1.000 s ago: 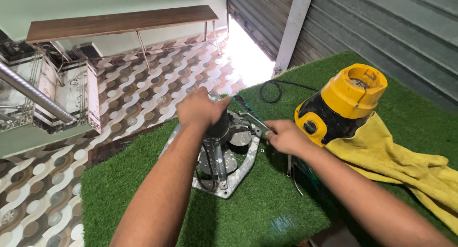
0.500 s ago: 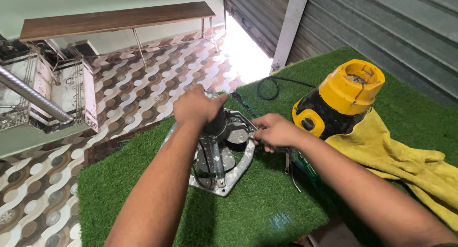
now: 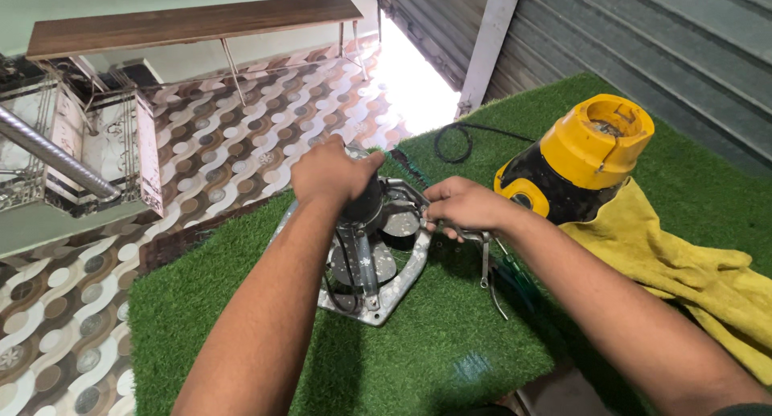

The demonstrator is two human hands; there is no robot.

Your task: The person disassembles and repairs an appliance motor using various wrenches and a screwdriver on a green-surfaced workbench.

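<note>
A square metal fan frame (image 3: 378, 307) with a dark motor (image 3: 366, 211) at its centre lies on green turf (image 3: 233, 303). My left hand (image 3: 330, 175) is clamped over the top of the motor. My right hand (image 3: 466, 205) has its fingers closed on the frame's right rim, near the far corner. A pair of pliers (image 3: 488, 275) lies on the turf just below my right wrist; whether the hand touches it I cannot tell. A thin green-striped tool (image 3: 408, 167) pokes out behind the frame.
A yellow and black power tool (image 3: 583, 155) stands on a yellow cloth (image 3: 683, 263) at the right. A black cable (image 3: 454, 139) loops behind it. Patterned floor tiles, a wooden bench (image 3: 193, 18) and a metal shutter (image 3: 643, 46) surround the turf.
My right hand has shifted left from the turf side onto the frame's rim. My left hand has stayed on the motor.
</note>
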